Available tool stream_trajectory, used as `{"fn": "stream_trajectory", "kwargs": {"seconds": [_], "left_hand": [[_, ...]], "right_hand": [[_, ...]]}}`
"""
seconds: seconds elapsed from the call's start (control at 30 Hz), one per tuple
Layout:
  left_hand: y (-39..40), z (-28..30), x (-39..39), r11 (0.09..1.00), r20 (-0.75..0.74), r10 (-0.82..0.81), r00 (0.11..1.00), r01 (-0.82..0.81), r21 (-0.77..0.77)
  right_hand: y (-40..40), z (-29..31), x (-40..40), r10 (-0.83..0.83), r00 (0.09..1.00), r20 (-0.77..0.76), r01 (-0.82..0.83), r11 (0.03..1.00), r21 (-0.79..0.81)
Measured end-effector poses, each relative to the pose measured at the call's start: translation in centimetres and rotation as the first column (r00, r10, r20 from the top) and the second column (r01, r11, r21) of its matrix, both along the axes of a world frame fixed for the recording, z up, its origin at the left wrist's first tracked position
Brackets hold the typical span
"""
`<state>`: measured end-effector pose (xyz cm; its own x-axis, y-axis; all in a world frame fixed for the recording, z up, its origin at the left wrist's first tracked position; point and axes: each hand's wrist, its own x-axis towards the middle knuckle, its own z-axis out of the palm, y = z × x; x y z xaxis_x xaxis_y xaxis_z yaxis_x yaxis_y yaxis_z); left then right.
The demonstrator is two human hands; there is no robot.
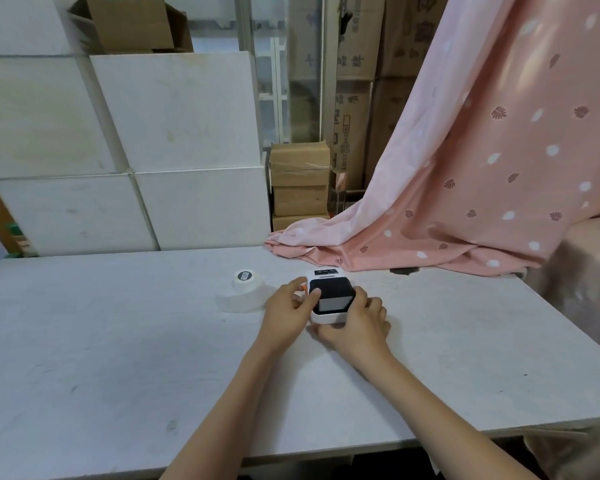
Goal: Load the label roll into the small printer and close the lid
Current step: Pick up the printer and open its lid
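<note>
A small white printer with a dark lid stands on the white table, a little past its middle. My right hand wraps around the printer's right side and front edge. At the printer's left side, by a small orange tab, my left hand rests with its fingertips on the lid's left edge. The lid looks down over the body. A white label roll with a black sticker on top sits on a clear plastic wrapper, just left of my left hand and untouched.
Pink patterned cloth drapes onto the table's far right corner. White foam boxes are stacked behind the table's far edge, with cardboard boxes beside them. The table's near edge runs close to my forearms.
</note>
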<state>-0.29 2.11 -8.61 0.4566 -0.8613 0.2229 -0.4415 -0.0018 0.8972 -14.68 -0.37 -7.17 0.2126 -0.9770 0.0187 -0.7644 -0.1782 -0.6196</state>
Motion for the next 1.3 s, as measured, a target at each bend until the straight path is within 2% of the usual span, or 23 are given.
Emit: {"fn": "stream_trajectory", "kwargs": {"seconds": [0.2,0.27,0.37,0.47,0.53,0.6,0.63,0.67,0.73,0.8,0.87,0.9,0.97,1.07,1.13,1.2,1.3], "left_hand": [[-0.3,-0.4,0.4,0.998,-0.026,-0.06,0.998,0.061,0.022],[-0.4,-0.4,0.6,0.998,-0.046,-0.055,0.997,0.056,0.018],[-0.6,-0.7,0.6,0.999,0.004,-0.043,0.999,0.043,0.024],[-0.3,-0.5,0.5,1.0,0.033,-0.021,0.999,0.021,0.001],[-0.2,-0.3,0.4,0.999,0.075,-0.036,0.997,0.035,0.015],[-0.1,-0.1,0.2,0.994,0.118,-0.095,0.988,0.088,0.066],[0.0,-0.1,0.2,0.989,0.118,-0.128,0.985,0.118,0.085],[0.1,0.0,0.1,0.986,0.091,-0.146,0.985,0.137,0.095],[0.5,0.2,0.0,0.989,0.004,-0.118,0.993,0.118,0.091],[0.5,0.1,0.1,0.994,-0.034,-0.068,0.997,0.071,0.081],[0.6,0.2,0.0,0.996,-0.031,-0.054,0.998,0.056,0.073],[0.6,0.1,0.1,0.996,-0.02,-0.052,0.998,0.053,0.07],[0.8,0.2,0.0,0.996,-0.002,-0.054,0.999,0.054,0.073],[1.1,0.4,-0.6,0.992,0.074,-0.094,0.993,0.088,0.088],[1.0,0.3,-1.1,0.991,0.203,-0.1,0.974,0.079,0.107],[1.0,0.3,-1.4,0.989,0.261,-0.074,0.962,0.037,0.144],[1.1,0.2,-1.0,0.989,0.152,-0.065,0.986,0.043,0.143]], "right_hand": [[-0.6,1.2,1.0,0.002,1.0,0.009,-0.002,0.998,0.066],[-1.0,1.7,2.0,-0.036,0.999,-0.036,0.037,0.998,0.046],[-1.7,2.6,3.3,-0.036,0.985,-0.169,0.041,0.999,0.023],[-3.3,4.6,2.9,0.143,0.92,-0.364,-0.09,0.983,0.158],[-4.5,6.7,1.8,0.361,0.801,-0.477,-0.256,0.928,0.272],[-5.2,8.6,0.4,0.51,0.687,-0.517,-0.394,0.86,0.325],[-5.3,9.1,0.0,0.546,0.672,-0.501,-0.442,0.838,0.32],[-5.4,9.3,-0.3,0.556,0.693,-0.459,-0.478,0.831,0.284],[-5.7,8.4,-0.5,0.47,0.822,-0.323,-0.445,0.882,0.152],[-6.1,6.7,-0.7,0.264,0.955,-0.136,-0.261,0.965,0.034],[-6.2,4.8,-1.3,0.058,0.996,0.07,-0.063,0.996,0.071],[-6.2,3.8,-1.7,0.008,0.984,0.176,-0.034,0.989,0.143],[-5.0,2.4,-2.6,0.047,0.928,0.37,-0.15,0.955,0.255],[-3.4,1.6,-3.7,0.178,0.825,0.536,-0.349,0.907,0.237],[-3.6,1.3,-4.2,0.237,0.789,0.567,-0.428,0.873,0.231],[-4.1,1.9,-4.4,0.248,0.784,0.57,-0.475,0.831,0.291],[-5.0,2.6,-4.2,0.292,0.799,0.525,-0.502,0.805,0.317]]}}
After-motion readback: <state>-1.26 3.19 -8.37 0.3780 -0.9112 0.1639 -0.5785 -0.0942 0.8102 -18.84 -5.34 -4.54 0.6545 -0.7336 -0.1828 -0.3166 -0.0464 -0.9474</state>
